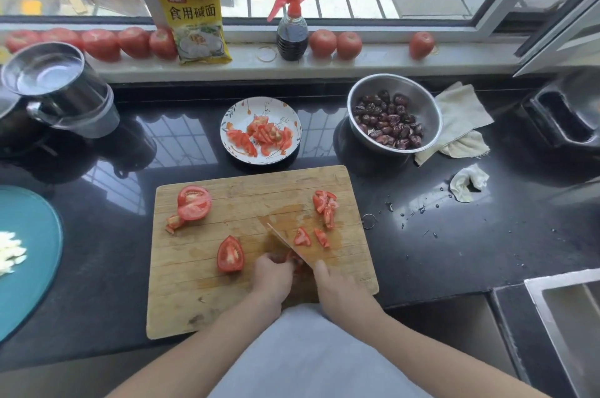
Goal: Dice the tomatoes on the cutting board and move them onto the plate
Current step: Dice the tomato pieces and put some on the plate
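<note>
A wooden cutting board lies on the black counter. On it sit a cut tomato half at the far left, a tomato quarter, two small wedges and a pile of diced pieces at the right. My left hand presses a tomato piece near the board's front. My right hand grips a knife, its blade on that piece. Behind the board, a floral white plate holds cut tomato.
A steel bowl of dried dates stands right of the plate, with cloths beside it. A steel pot and a teal plate are at the left. Whole tomatoes, a yellow packet and a spray bottle line the sill. The sink is at right.
</note>
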A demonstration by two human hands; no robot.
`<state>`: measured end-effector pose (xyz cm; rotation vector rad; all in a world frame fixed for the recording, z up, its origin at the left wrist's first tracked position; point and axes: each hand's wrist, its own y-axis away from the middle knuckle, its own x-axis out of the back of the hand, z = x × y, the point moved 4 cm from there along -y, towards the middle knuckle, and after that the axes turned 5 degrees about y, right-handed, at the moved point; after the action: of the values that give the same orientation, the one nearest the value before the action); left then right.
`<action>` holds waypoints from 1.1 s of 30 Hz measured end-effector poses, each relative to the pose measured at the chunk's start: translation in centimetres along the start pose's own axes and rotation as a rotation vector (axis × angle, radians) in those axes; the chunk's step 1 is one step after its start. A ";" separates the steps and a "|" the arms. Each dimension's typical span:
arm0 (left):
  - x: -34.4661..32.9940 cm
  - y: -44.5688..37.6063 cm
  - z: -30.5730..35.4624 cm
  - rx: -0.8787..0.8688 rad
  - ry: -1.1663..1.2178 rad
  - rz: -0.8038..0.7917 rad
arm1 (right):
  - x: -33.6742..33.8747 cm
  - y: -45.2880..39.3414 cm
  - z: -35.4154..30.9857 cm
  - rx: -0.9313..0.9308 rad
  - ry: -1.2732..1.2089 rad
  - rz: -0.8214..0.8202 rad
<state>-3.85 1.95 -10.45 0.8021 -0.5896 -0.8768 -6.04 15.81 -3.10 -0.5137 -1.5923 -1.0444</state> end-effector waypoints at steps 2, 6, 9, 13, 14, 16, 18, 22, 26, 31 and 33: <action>0.1 -0.1 0.0 0.002 0.001 0.021 | 0.2 -1.8 -1.3 -0.004 -0.036 -0.075; 0.1 -0.2 -0.2 -0.005 0.005 0.016 | -0.2 0.5 0.4 -0.022 -0.067 -0.165; 0.1 -0.2 -0.4 -0.012 -0.004 0.014 | -1.3 2.7 2.1 -0.041 -0.104 -0.224; 0.0 -0.3 -0.4 -0.016 -0.005 0.035 | -0.3 0.2 -0.3 -0.009 -0.125 -0.147; 0.0 -0.3 -0.5 -0.013 0.003 0.032 | 0.2 -0.7 -0.7 -0.017 -0.157 -0.113; 0.0 -0.3 -0.6 -0.006 0.008 0.021 | 0.5 -1.7 -0.4 -0.074 -0.181 -0.087; -0.1 -0.5 -0.8 -0.012 0.019 -0.001 | 0.4 -2.0 1.1 -0.118 -0.168 -0.091; -0.3 -1.0 -1.1 -0.001 0.065 -0.049 | 0.8 -1.5 3.3 -0.139 -0.217 -0.056; 0.0 -1.3 -1.5 0.034 0.095 -0.055 | 1.3 1.1 2.3 -0.037 -0.227 -0.094; 0.0 -2.1 -1.9 0.025 0.063 -0.027 | 1.3 1.9 0.8 0.030 -0.110 -0.185; 0.0 -2.1 -1.9 0.021 0.057 -0.029 | 1.5 1.9 0.7 0.026 -0.088 -0.190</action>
<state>-3.39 1.85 -13.23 0.8541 -0.5392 -0.8728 -5.39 17.09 -1.08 -0.4003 -1.7567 -1.1543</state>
